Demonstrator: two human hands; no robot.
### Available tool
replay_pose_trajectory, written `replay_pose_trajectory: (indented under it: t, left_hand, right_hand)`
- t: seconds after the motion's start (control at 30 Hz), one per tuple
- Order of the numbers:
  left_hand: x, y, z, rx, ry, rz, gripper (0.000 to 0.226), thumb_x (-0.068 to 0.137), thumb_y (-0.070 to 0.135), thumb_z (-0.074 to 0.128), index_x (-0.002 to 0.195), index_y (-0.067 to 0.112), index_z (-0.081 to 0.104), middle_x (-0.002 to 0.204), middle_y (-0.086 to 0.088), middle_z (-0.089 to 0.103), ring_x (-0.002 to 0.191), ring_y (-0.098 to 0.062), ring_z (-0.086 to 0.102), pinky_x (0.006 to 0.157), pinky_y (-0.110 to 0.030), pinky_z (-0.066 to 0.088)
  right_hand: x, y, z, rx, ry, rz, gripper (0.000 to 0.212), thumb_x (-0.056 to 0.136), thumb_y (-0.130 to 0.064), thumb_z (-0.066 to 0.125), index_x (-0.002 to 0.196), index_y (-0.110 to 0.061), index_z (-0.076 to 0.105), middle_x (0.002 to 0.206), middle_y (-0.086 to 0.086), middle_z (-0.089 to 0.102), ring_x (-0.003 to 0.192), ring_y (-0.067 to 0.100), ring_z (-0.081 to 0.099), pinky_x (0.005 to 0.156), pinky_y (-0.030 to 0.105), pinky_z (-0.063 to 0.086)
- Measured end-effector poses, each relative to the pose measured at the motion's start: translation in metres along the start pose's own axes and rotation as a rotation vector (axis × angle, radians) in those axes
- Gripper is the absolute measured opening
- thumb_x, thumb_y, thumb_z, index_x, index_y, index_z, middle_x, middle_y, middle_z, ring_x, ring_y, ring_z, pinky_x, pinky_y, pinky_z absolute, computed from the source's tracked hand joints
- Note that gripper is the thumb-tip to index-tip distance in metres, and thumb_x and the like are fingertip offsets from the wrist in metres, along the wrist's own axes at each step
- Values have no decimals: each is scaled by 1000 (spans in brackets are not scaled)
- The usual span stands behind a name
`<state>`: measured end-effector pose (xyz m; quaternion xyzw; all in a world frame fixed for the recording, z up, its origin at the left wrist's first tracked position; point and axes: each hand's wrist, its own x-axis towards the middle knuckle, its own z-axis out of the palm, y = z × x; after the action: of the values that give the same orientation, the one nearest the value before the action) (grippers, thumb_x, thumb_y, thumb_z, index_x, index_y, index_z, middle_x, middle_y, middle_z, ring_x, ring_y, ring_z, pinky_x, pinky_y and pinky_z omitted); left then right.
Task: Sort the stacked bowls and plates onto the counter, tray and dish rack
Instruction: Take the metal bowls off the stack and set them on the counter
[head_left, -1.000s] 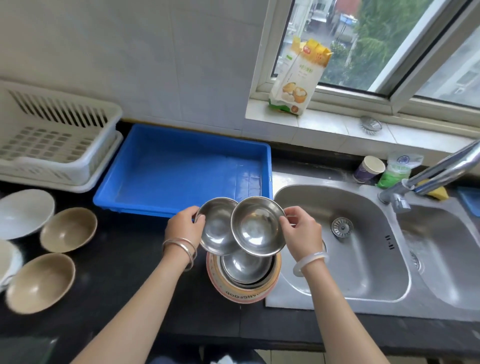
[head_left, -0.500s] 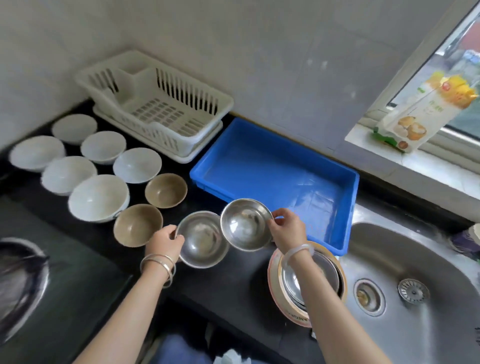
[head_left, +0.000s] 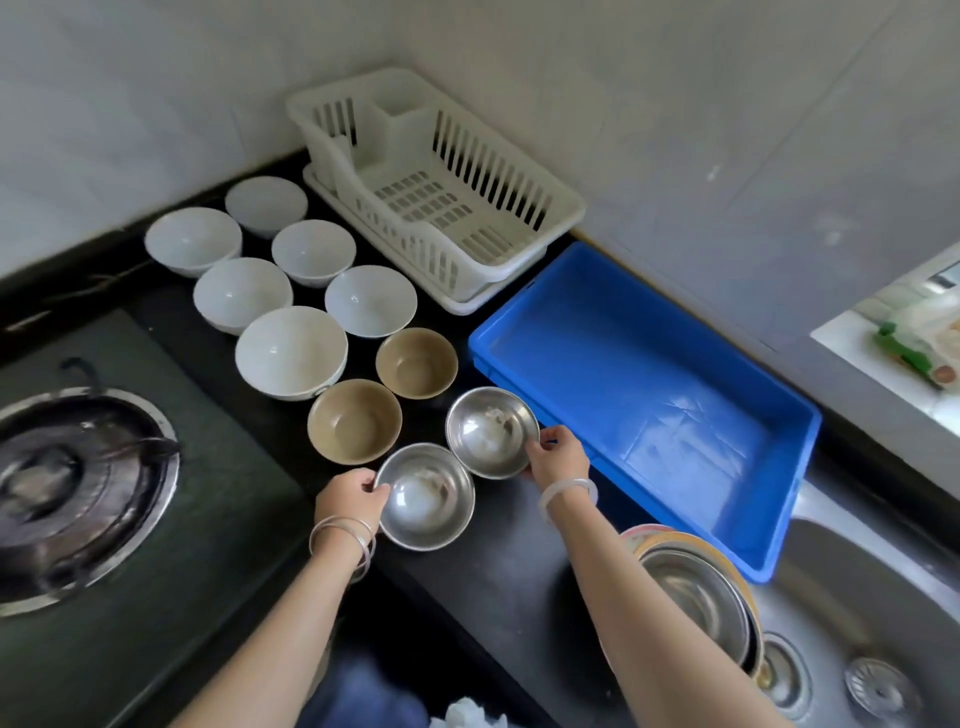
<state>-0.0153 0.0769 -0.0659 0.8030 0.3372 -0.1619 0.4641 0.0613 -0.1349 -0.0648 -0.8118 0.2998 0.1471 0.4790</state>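
Note:
My left hand (head_left: 349, 496) grips the left rim of a small steel bowl (head_left: 425, 496) low on the black counter (head_left: 498, 561). My right hand (head_left: 558, 460) holds the right rim of a second steel bowl (head_left: 491, 431), just beside the first and next to the blue tray (head_left: 644, 400). Two tan bowls (head_left: 355, 420) (head_left: 416, 362) sit just beyond them. Several white bowls (head_left: 291, 351) stand further left. The remaining stack (head_left: 696, 592) of steel bowls on a plate sits at the sink's edge, under my right forearm. The white dish rack (head_left: 436, 187) holds nothing.
A gas burner (head_left: 78, 493) lies at the left. The steel sink (head_left: 857, 649) with its drains is at the lower right. A windowsill with a food packet (head_left: 919, 343) shows at the right edge. Tiled walls close the corner behind the rack.
Both hands carried the two steel bowls from above the stack leftward and down to the counter beside the tan bowls. The view swung left, bringing the burner into sight.

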Motion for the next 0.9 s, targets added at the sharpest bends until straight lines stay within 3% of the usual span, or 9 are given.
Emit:
replay_pose_trajectory:
  t: [0.23, 0.37, 0.6, 0.73, 0.8, 0.9]
  left_hand:
    - [8, -2, -2, -55, 35, -40, 21, 82, 13, 57, 77, -6, 63, 82, -28, 66, 83, -41, 65, 75, -50, 56]
    - [7, -3, -2, -125, 72, -58, 15, 83, 14, 57, 84, 2, 67, 87, -21, 69, 86, -39, 65, 78, -50, 56]
    - [-2, -2, -1, -173, 142, -19, 8, 83, 12, 58, 86, 14, 65, 88, -10, 70, 86, -34, 65, 80, -47, 56]
    - [-6, -2, 0, -125, 175, 29, 13, 84, 12, 56, 91, 10, 67, 91, -11, 72, 85, -34, 64, 82, -40, 54]
    - [-10, -2, 0, -82, 199, 57, 16, 85, 12, 55, 96, 9, 67, 95, -10, 72, 90, -31, 64, 79, -31, 48]
    - [-14, 0, -2, -23, 209, 89, 22, 87, 13, 54, 105, 9, 66, 104, -9, 71, 100, -29, 62, 82, -31, 45]
  right_hand:
    - [11, -2, 18, 106, 13, 79, 12, 88, -10, 54, 80, -18, 51, 77, 1, 58, 61, 12, 60, 76, 40, 59]
    - [14, -1, 26, 166, 11, 96, 7, 89, -10, 55, 88, -16, 52, 82, 0, 57, 67, 10, 58, 69, 30, 58]
    - [12, 2, 29, 258, -26, 107, 9, 91, -11, 56, 98, -17, 54, 95, 3, 59, 80, 14, 61, 68, 27, 56]
    - [7, 3, 27, 299, -64, 108, 20, 92, -11, 54, 111, -15, 56, 106, 7, 63, 92, 20, 65, 78, 32, 57]
    - [4, 5, 24, 295, -100, 96, 26, 93, -14, 53, 119, -14, 55, 107, 8, 65, 91, 20, 66, 83, 35, 57]
    - [-2, 6, 18, 245, -135, 57, 33, 93, -19, 52, 126, -14, 52, 102, 5, 67, 89, 18, 67, 87, 38, 56]
